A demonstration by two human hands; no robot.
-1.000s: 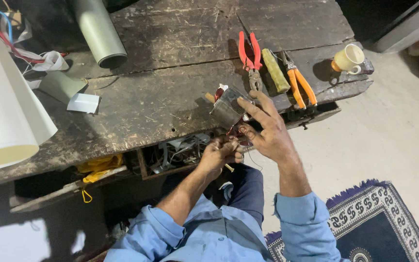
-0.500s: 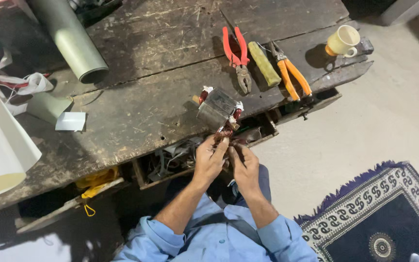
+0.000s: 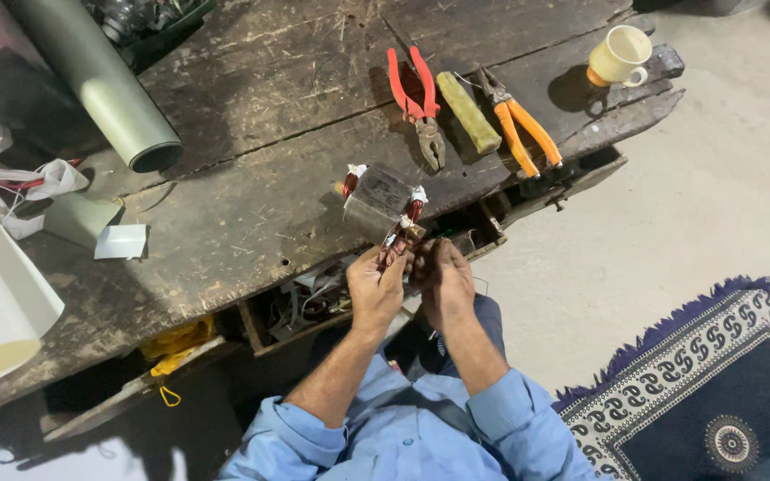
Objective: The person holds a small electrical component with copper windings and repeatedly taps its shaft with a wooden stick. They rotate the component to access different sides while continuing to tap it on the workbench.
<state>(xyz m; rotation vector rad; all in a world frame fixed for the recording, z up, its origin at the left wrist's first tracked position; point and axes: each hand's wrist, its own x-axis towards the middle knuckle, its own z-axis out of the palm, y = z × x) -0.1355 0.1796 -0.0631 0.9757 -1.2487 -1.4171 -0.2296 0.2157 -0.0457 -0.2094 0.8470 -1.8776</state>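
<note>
While the small transformer (image 3: 378,201) sits at the near edge of the worn wooden table (image 3: 251,196), your left hand (image 3: 376,287) and right hand (image 3: 443,281) meet just below it, fingers pinched on what look like its reddish copper leads (image 3: 396,245). Beyond it lie red-handled pliers (image 3: 419,98), a yellow-green block (image 3: 469,112), orange-handled pliers (image 3: 520,123) and a cream cup (image 3: 621,55).

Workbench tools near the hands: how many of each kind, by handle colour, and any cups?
Red-handled pliers: 1
Orange-handled pliers: 1
Yellow-green block-shaped handle, lying between the two pliers: 1
Cream ceramic cup: 1
Total: 4
</note>
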